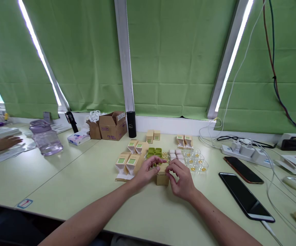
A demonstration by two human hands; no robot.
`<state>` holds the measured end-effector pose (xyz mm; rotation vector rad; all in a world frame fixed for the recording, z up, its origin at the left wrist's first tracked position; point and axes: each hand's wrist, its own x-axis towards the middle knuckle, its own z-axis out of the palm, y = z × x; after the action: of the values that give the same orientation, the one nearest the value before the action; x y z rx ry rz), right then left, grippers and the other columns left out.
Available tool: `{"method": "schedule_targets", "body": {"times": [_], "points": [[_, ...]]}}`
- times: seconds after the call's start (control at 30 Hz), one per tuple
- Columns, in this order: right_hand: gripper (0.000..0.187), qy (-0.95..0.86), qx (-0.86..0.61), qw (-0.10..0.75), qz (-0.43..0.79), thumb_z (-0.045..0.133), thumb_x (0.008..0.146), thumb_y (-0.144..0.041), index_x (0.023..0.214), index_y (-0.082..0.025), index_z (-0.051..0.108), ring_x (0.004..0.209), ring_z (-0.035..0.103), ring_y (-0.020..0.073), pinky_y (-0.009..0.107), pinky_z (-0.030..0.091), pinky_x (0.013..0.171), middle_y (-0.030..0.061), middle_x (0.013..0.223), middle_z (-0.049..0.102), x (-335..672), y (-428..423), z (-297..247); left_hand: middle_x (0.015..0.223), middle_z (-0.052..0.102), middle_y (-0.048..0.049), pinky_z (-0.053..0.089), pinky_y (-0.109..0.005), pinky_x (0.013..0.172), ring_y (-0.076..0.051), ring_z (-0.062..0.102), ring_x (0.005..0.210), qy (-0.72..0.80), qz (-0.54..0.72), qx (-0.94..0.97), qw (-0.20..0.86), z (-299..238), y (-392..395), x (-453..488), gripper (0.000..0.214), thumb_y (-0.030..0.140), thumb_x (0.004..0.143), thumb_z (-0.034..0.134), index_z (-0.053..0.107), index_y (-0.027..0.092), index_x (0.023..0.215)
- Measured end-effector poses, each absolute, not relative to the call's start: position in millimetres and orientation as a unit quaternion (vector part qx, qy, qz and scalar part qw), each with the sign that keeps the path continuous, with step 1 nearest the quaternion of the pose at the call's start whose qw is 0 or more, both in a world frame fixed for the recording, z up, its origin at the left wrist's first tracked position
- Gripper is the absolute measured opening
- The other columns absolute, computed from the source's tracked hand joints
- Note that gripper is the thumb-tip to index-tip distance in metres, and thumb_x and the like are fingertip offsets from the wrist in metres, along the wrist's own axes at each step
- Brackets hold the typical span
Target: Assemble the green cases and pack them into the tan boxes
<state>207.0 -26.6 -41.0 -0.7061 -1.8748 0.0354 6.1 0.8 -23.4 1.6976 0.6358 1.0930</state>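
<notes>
A small tan cardboard box (162, 178) stands on the pale table (68, 177) in front of me. My left hand (148, 169) grips its left side, fingers curled over the top. My right hand (181, 178) pinches at its top right edge. Just behind the box lie green trays (155, 151), pale pink pieces (176, 154) and small clear cups with gold discs (196, 160). To the left are several tan boxes with green windows (127, 162).
Two phones (242, 186) lie at the right, with a power strip (245, 152) and cables behind. An open brown carton (112, 125), a black cylinder (131, 124) and a purple jug (45, 137) stand at the back left. Another person's hand (5, 141) rests at far left.
</notes>
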Motion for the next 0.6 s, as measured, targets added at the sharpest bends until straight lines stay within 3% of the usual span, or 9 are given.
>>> {"method": "schedule_targets", "body": {"times": [0.6], "points": [[0.015, -0.804, -0.285, 0.522, 0.008, 0.058, 0.083, -0.009, 0.083, -0.023, 0.06, 0.071, 0.056, 0.02, 0.032, 0.041, 0.061, 0.0032, 0.079, 0.058, 209.5, -25.7, -42.5, 0.122, 0.068, -0.0113, 0.044, -0.043, 0.109, -0.03, 0.059, 0.122, 0.267, 0.447, 0.722, 0.456, -23.2, -1.0, 6.1, 0.03, 0.03, 0.086, 0.069, 0.065, 0.02, 0.114]]}}
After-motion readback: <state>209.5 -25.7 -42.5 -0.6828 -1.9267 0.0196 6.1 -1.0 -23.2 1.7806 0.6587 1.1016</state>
